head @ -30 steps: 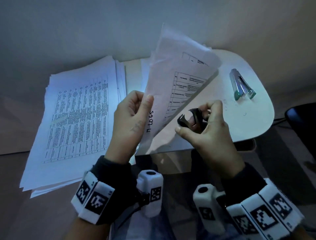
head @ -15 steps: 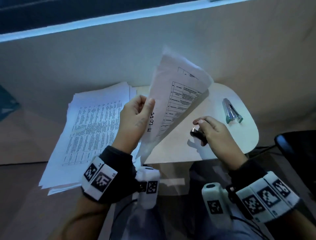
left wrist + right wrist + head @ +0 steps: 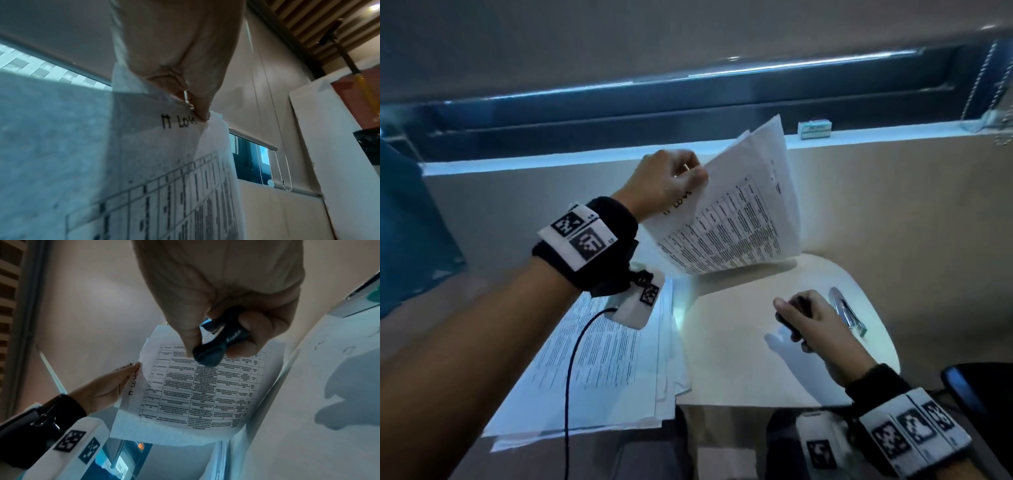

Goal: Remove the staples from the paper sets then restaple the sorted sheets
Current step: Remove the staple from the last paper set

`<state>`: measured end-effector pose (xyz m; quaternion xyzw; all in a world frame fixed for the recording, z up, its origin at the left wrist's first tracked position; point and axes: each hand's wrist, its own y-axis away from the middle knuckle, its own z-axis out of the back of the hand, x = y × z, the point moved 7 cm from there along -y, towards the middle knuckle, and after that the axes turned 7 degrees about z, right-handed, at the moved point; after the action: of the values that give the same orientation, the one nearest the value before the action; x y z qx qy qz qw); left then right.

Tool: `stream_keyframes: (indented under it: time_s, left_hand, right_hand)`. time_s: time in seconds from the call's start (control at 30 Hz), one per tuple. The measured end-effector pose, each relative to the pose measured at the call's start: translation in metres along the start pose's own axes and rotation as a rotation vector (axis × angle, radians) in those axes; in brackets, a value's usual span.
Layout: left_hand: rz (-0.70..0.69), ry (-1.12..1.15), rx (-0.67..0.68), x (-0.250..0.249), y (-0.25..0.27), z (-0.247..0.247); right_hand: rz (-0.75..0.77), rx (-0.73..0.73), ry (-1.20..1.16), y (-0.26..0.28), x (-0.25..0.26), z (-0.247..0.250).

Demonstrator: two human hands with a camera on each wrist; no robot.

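Paper set (image 3: pixel 736 219) raised, corner pinched by left hand (image 3: pixel 664 185) | right hand (image 3: pixel 822 325) grips staple remover (image 3: pixel 787 317)

Paper stack (image 3: pixel 599 363) on table (image 3: pixel 736 370) left; stapler (image 3: pixel 847 310) right.

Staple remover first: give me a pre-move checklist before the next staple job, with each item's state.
1. Staple remover in the right hand, gripped between thumb and fingers: ok.
2. Paper set held by the left hand, pinched at its top corner: ok.
3. Paper set supported for prying: not ok, it hangs in the air above the white table.
4. Staple left in the pinched corner: cannot tell, fingertips cover it.
5. Stapler within reach, lying on the table beside the right hand: ok.
6. Paper stack kept apart from the held set: ok.
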<state>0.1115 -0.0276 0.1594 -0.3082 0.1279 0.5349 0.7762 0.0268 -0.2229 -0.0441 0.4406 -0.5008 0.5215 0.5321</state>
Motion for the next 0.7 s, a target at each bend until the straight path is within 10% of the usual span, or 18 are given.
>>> stream_keyframes:
  time_s: [0.5,0.7]
  left_hand:
    - [-0.251,-0.129,-0.026,-0.042,-0.027,0.041]
    - [-0.257,-0.419,-0.351,-0.049,-0.014,0.052]
  right_hand:
    - [0.395,-0.253,0.017,-0.058,0.148,0.035]
    - [0.480,-0.307,-0.148,-0.076,0.166,0.012]
